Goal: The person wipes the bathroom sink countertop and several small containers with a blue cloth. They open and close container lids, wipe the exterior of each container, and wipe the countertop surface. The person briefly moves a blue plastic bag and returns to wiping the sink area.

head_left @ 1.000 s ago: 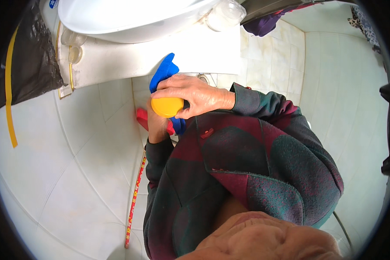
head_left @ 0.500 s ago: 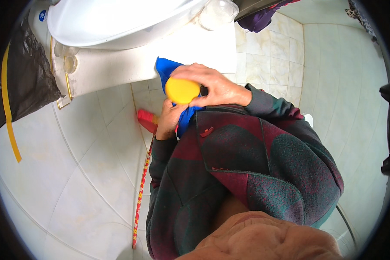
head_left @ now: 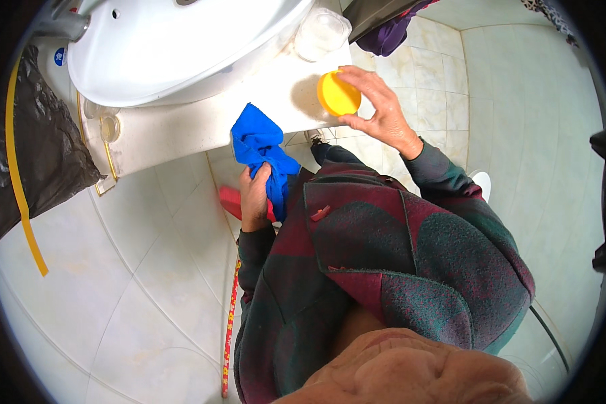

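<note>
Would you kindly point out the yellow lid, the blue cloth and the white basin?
Yellow lid [head_left: 339, 94]: head view, round face.
Blue cloth [head_left: 260, 143]: head view, its bunched middle.
White basin [head_left: 139, 100]: head view, front rim.

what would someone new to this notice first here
Probably the bright yellow round piece, like a lid, in the right hand near the right end of the white counter. Next, the vivid blue cloth in the left hand, just in front of the counter's edge. The big white basin also stands out at the top of the view.
</note>
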### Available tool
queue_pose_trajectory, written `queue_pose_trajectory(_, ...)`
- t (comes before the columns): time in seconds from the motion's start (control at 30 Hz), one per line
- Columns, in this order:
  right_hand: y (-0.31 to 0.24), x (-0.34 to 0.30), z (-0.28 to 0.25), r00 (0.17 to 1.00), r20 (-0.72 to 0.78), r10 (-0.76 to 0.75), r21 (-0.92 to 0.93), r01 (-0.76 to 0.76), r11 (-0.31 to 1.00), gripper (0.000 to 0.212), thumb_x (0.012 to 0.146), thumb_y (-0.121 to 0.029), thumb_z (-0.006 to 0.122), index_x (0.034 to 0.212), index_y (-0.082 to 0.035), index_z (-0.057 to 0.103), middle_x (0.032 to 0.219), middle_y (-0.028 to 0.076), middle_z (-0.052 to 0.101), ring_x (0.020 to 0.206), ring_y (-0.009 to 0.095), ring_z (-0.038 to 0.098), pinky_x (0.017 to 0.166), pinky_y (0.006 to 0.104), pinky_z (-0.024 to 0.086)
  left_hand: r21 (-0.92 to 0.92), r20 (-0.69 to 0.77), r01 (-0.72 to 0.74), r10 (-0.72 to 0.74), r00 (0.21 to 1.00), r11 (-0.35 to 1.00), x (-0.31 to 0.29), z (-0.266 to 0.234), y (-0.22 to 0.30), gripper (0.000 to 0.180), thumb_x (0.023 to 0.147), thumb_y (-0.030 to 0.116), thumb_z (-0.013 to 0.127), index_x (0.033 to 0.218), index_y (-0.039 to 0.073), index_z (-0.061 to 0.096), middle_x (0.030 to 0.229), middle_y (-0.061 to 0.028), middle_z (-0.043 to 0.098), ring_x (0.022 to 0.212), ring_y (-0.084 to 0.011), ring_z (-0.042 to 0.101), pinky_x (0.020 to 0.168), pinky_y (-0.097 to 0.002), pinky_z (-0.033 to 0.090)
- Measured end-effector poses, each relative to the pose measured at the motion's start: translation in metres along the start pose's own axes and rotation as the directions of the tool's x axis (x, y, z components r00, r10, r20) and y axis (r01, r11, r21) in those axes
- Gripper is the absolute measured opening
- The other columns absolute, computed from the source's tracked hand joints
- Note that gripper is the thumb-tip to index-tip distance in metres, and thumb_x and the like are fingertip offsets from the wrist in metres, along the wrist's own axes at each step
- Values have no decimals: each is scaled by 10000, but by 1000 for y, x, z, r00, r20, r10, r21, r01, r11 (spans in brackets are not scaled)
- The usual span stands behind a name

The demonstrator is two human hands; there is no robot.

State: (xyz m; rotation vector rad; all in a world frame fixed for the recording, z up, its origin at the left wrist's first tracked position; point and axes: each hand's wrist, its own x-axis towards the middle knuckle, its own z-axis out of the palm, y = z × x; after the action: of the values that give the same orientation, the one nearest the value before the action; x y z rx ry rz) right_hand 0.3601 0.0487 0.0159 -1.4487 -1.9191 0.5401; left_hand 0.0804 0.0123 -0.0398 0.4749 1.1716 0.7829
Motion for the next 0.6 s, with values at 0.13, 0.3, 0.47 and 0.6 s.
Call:
queue_pose_trajectory(0.13,6,13,-18,992,-113,-55,-90,45,995,622,678,-222,779,1232,-75,538,1268,145,528,1162,299,513,980,383,416,-14,-9,-23,23,1000,1000,2,-3,-2,291,871,152,567,1097,-32,568,996,-67,610,879,-155,583,811,-283,464)
queue_pose_trajectory(0.3,9,28,-26,983,-158,-96,-121,77,990,607,683,-201,776,1232,-86,543,1278,139,522,1160,291,518,989,390,416,1,-41,-40,40,998,999,3,-8,-7,365,886,210,522,1155,-36,529,1044,-96,605,910,-187,589,829,-286,459)
queue_pose_trajectory(0.47,7,24,-27,983,-162,-86,-117,68,991,577,677,-184,776,1204,-78,565,1265,136,537,1153,285,525,982,382,417,-26,-118,-34,30,993,999,6,-20,-12,329,875,187,552,1122,-30,555,1017,-76,605,885,-165,581,815,-279,458)
queue_pose_trajectory(0.6,11,18,-32,965,-256,-62,-133,29,991,544,688,-192,770,1182,-70,578,1248,137,551,1135,279,540,978,376,418,-56,-184,-43,32,982,998,6,-26,-13,310,868,166,570,1111,-27,562,1006,-69,604,872,-158,581,805,-274,461)
